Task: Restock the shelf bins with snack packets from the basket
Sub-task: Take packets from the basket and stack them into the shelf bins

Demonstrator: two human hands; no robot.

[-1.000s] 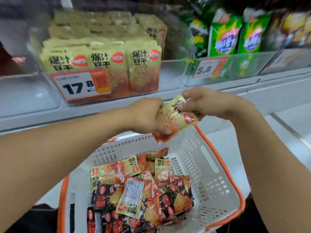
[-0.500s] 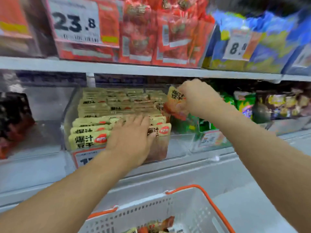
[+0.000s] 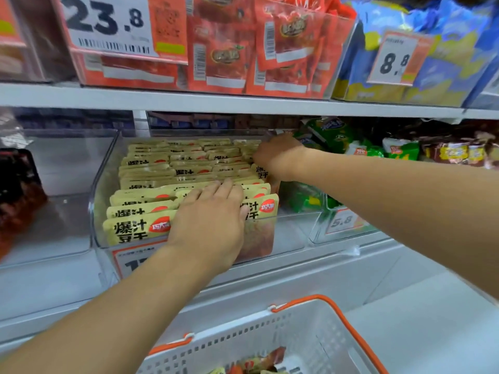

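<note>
Snack packets (image 3: 189,168) — under both hands (image 3: 213,211)

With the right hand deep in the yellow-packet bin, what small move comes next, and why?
Probably slide the packet down into the right-hand row and let go: the right hand holds it at the clear bin's right side, while the left hand lies flat on the front packets.

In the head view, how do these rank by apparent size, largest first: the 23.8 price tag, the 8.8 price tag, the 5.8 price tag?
1. 23.8 price tag, cut off at the top edge.
2. 8.8 price tag.
3. 5.8 price tag, partly hidden by the right arm.
The tags sit at different distances from the camera, so true sizes stay unsure.
</note>
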